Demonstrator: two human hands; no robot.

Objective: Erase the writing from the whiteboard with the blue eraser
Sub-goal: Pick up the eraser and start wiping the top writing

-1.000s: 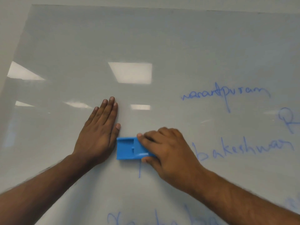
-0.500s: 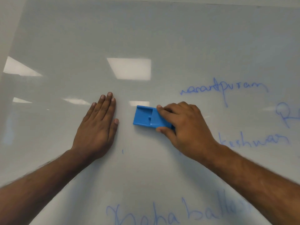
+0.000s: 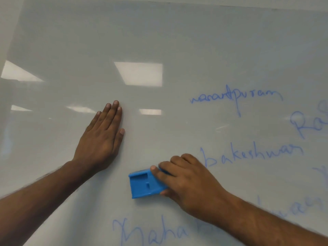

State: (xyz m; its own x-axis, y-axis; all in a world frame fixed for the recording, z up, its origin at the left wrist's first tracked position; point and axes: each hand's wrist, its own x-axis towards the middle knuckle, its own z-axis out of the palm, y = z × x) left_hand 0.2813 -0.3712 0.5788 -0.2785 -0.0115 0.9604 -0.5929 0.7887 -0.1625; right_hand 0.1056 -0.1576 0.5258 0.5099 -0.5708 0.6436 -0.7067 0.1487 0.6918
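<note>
The whiteboard [image 3: 159, 36] fills the view, with blue handwriting on its right and lower parts. My right hand [image 3: 188, 185] grips the blue eraser [image 3: 143, 186] and presses it on the board, just left of the word "bakeshwar" [image 3: 252, 154]. My left hand [image 3: 101, 139] lies flat on the board, fingers together, up and to the left of the eraser, holding nothing. Above is the word "narantpuram" [image 3: 236, 97]. Below the eraser runs a larger word starting "Maha" [image 3: 150, 233], partly covered by my right forearm.
More blue writing sits at the right edge [image 3: 308, 123] and lower right [image 3: 301, 206]. Ceiling lights reflect on the board's left and middle [image 3: 140, 72]. The board's top edge meets a pale wall [image 3: 248, 2].
My right hand has slid the eraser down and slightly right, from the upper middle to below my left hand. The stroke left of "bakeshwar" is gone. My left hand stayed put.
</note>
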